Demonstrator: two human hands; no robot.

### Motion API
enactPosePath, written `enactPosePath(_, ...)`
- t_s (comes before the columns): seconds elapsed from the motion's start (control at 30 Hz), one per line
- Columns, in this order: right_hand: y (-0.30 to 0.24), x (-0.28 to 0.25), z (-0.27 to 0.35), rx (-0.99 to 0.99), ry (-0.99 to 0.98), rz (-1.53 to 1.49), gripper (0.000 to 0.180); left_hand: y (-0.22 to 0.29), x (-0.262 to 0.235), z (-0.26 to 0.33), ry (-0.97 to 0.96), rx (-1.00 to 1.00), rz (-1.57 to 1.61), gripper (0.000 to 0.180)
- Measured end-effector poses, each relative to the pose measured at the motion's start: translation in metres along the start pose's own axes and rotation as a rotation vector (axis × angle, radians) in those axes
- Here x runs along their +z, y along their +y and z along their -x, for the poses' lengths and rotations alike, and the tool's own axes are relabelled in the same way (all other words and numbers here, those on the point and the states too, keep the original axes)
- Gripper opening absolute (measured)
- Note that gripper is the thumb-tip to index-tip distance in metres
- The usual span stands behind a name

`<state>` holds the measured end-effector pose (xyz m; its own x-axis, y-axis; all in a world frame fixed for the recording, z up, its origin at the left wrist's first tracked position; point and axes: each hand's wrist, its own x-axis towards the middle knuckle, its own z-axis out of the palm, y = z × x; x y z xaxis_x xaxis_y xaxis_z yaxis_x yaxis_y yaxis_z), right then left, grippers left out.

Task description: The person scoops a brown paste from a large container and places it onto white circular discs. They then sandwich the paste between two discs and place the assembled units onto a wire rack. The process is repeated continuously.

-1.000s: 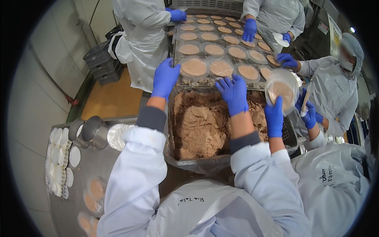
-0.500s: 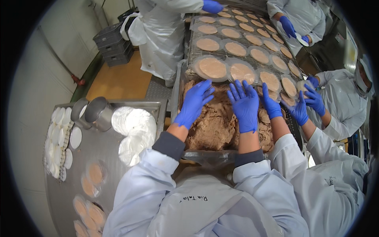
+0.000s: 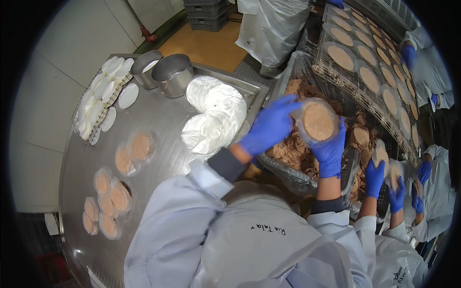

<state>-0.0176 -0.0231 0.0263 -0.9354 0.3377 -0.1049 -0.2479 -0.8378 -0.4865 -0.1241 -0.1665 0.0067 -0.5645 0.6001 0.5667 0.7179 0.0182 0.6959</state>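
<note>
Head view: nearest the camera, a translucent white plastic apron (image 3: pixel 240 249) covers the person's front, and two white coat sleeves (image 3: pixel 177 225) with dark grey cuffs (image 3: pixel 226 166) come up from the lower edge. The left arm slants up and to the right, ending in a blue-gloved left hand (image 3: pixel 271 124) turned inward, its fingers stretched out and lightly bent at the left edge of a round, tan patty on clear film (image 3: pixel 318 122). Whether those fingertips touch the film or stop just short cannot be told. The right arm stands nearly straight up; its blue-gloved right hand (image 3: pixel 330 152) holds the patty from below, thumb up along its right side, so that the patty faces the camera above the bin.

Beneath the hands is a grey bin lined with clear film (image 3: pixel 288 176), containing crumbly brown ground meat (image 3: pixel 288 153). To the left, a stainless steel table (image 3: pixel 163 192) bears small groups of tan patties (image 3: pixel 140 146), overlapping shiny film rounds (image 3: pixel 221 108), two open steel cylinders (image 3: pixel 174 79) and a wire basket of white discs (image 3: pixel 103 86). To the right, co-workers' blue-gloved hands (image 3: pixel 374 178) hold more patties.

Beyond the bin, a wire-mesh conveyor (image 3: pixel 331 73) carries rows of film-backed patties (image 3: pixel 369 79). Farther off stand an aproned co-worker (image 3: pixel 273 33) and stacked grey crates (image 3: pixel 207 14).
</note>
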Motion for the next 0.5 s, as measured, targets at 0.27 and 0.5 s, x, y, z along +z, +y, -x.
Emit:
enactPosePath(0.27, -0.068, 0.085, -0.061, -0.661, 0.077, 0.513, 0.052, -0.070, -0.118, 0.161, -0.044, -0.340, -0.639, 0.031)
enactPosePath(0.5, -0.051, 0.059, -0.073, -0.892, 0.206, 2.168, 0.059, -0.066, -0.127, 0.133, 0.281, -0.672, 0.068, 0.027)
